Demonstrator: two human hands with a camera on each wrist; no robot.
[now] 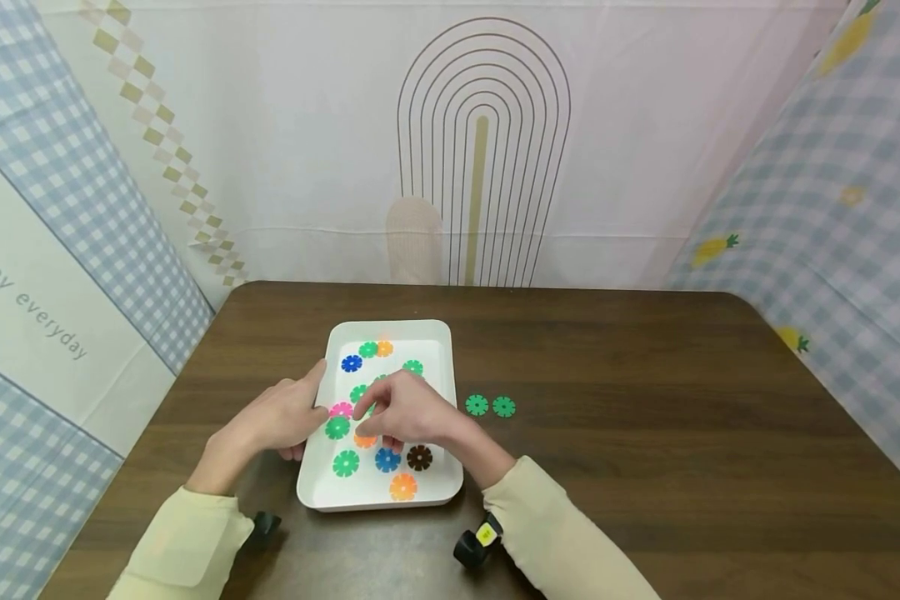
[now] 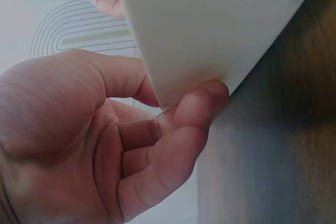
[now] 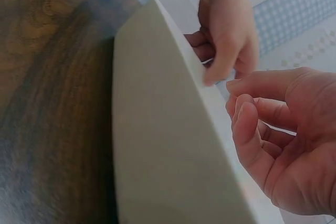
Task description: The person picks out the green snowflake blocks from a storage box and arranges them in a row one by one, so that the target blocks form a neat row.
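Note:
A white tray (image 1: 438,492) holds several flower-shaped discs, among them a blue disc (image 1: 387,460), a brown disc (image 1: 419,457) and a pink disc (image 1: 341,410). My left hand (image 1: 285,412) grips the tray's left side; in the left wrist view its thumb is over the rim and its fingertips (image 2: 202,103) lie against the outer wall. Above the middle of the tray, my right hand (image 1: 408,408) has bent fingers, with a gap between thumb and forefinger near the pink disc and an orange disc (image 1: 365,440). No disc shows between these fingers.
Two green discs, one nearer (image 1: 477,405) and one farther right (image 1: 504,407), lie on the brown table (image 1: 645,417) right of the tray. Patterned cloth (image 1: 307,150) hangs behind the table. Both wrists carry black cameras (image 1: 472,546) near the tray's front edge.

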